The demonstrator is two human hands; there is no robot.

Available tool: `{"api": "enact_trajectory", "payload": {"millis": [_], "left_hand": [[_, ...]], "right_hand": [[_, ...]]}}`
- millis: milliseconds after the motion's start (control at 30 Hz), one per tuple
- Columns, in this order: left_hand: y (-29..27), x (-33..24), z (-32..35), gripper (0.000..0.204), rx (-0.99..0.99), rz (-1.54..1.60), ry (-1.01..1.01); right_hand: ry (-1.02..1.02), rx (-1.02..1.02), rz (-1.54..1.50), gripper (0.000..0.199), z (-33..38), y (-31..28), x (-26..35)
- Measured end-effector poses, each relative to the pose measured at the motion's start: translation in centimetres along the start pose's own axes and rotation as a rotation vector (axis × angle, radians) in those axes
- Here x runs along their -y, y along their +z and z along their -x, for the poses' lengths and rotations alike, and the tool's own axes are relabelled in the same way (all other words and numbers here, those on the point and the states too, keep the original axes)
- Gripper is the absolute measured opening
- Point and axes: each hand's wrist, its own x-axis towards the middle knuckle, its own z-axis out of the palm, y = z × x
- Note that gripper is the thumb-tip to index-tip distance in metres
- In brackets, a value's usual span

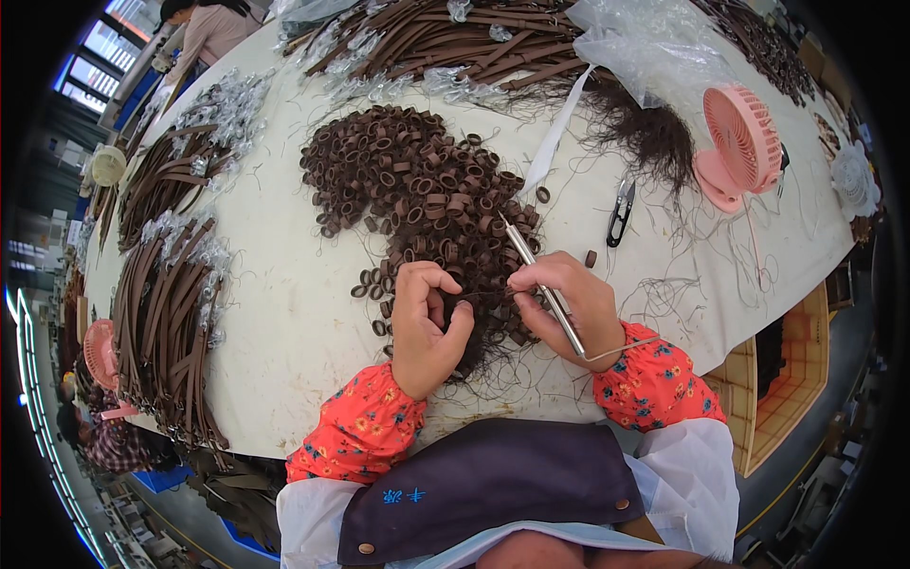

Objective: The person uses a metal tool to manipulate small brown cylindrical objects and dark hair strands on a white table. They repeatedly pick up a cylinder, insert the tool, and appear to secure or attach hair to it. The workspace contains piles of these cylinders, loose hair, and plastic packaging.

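Note:
My left hand (427, 327) is at the near edge of a pile of small brown strap loops (417, 175). Its fingers are curled, thumb and forefinger tips close together; anything between them is too small to make out. Just to the right, my right hand (573, 303) grips a silver pen-shaped tool (524, 245). The tool's thin pointed tip is directed up and left over the loops, and a pale cord leaves its rear end by my wrist. The right thumb and forefinger pinch near fine dark threads. Loose thread ends (483, 346) tangle between and below my hands.
Black thread snips (621, 214) and a pink fan (741, 142) are to the right. Brown straps (166, 332) in bundles line the left; more straps (455, 43), clear plastic (654, 43) and dark threads (654, 133) lie at the back. Another person (209, 38) is at far left.

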Motion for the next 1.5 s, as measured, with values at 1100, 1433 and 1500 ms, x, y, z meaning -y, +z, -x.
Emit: {"api": "enact_trajectory", "payload": {"millis": [1100, 1433, 1500], "left_hand": [[1.2, -0.6, 0.5, 0.009, 0.224, 0.667, -0.214], [1.1, 0.1, 0.7, 0.009, 0.202, 0.476, -0.12], [1.0, -0.1, 0.7, 0.008, 0.19, 0.451, -0.111]], "right_hand": [[-0.187, 0.077, -0.019, 0.036, 0.9, 0.6, -0.5], [0.031, 0.103, -0.218, 0.029, 1.0, 0.5, -0.4], [0.263, 0.069, -0.407, 0.032, 0.8, 0.0, 0.6]]}}
